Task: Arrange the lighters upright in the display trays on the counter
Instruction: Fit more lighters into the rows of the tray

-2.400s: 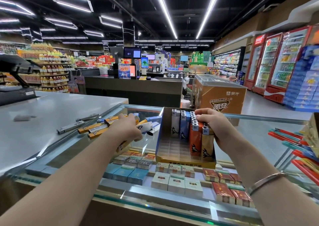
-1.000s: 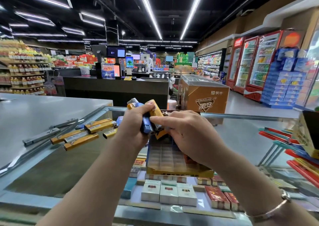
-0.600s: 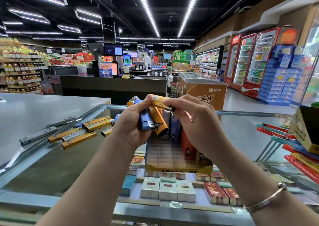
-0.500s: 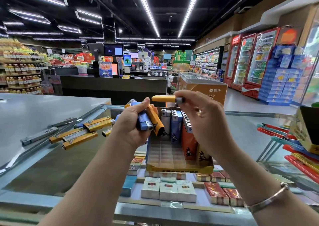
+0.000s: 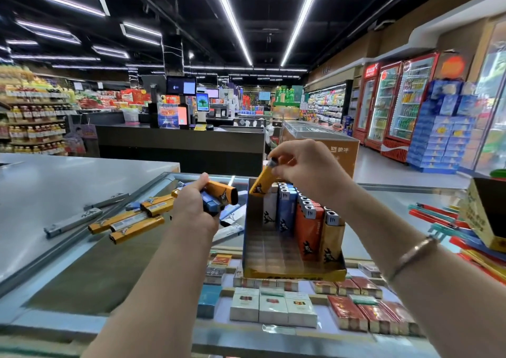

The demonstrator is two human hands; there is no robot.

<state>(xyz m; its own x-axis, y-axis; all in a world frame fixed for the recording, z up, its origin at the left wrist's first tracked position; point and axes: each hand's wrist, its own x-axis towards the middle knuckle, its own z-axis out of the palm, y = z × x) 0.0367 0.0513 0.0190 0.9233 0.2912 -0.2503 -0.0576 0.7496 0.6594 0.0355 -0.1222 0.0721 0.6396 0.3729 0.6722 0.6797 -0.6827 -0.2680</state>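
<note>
A cardboard display tray (image 5: 293, 274) stands on the glass counter, with white, blue, red and tan lighters (image 5: 308, 220) upright along its back and right side. My right hand (image 5: 306, 166) pinches the metal top of a yellow lighter (image 5: 262, 184), which hangs tilted over the tray's back left corner. My left hand (image 5: 195, 207), left of the tray, grips a bundle of lighters (image 5: 219, 197), yellow and blue. More loose lighters (image 5: 128, 220) lie flat on the counter further left.
Cigarette packs (image 5: 273, 307) lie under the glass counter top (image 5: 95, 270). A grey counter (image 5: 54, 188) adjoins on the left. Red and teal long lighters (image 5: 443, 220) and a yellow box (image 5: 487, 215) sit at the right edge. Store aisles and fridges fill the background.
My right hand pulled one yellow lighter out of the left hand's bundle, turned it from level to head-up, and lowered it toward the tray's back left corner. The left hand dropped slightly leftward.
</note>
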